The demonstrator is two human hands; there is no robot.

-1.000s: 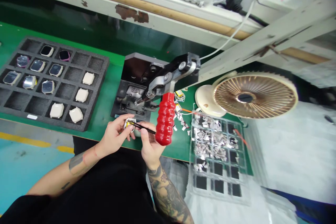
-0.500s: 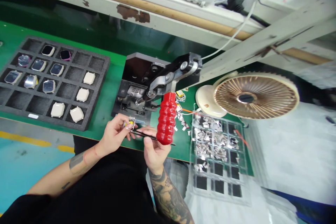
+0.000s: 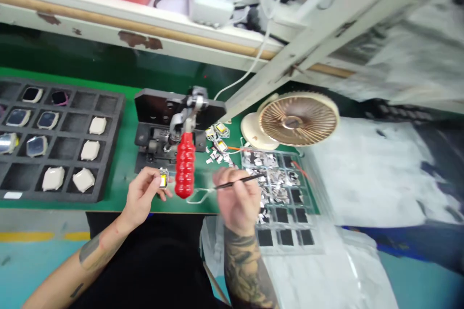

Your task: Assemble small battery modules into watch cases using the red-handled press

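Note:
My left hand (image 3: 143,193) pinches a small watch case (image 3: 164,179) with a yellow part inside, between thumb and fingers, near the table's front edge. My right hand (image 3: 239,198), partly blurred, is closed around black tweezers (image 3: 246,179) that point left. At their tip is a thin white loop (image 3: 197,196); whether it is gripped or only lies behind the tip, I cannot tell. Between my hands stands the red handle (image 3: 185,166) of a toggle press (image 3: 155,137). The right hand is just left of a clear compartment tray (image 3: 315,203) holding many small silvery pieces.
A dark foam tray (image 3: 115,140) with watches and cream watch cases lies at left. Small yellow-and-white parts (image 3: 221,145) and loose pieces (image 3: 216,157) lie right of the press. A fan (image 3: 297,120) stands behind the clear tray; a shelf edge (image 3: 174,41) runs across the back.
My right hand with the tweezers has moved right, away from the watch case, toward the clear tray. A white loop now shows at the tweezers' tip. The view has shifted right.

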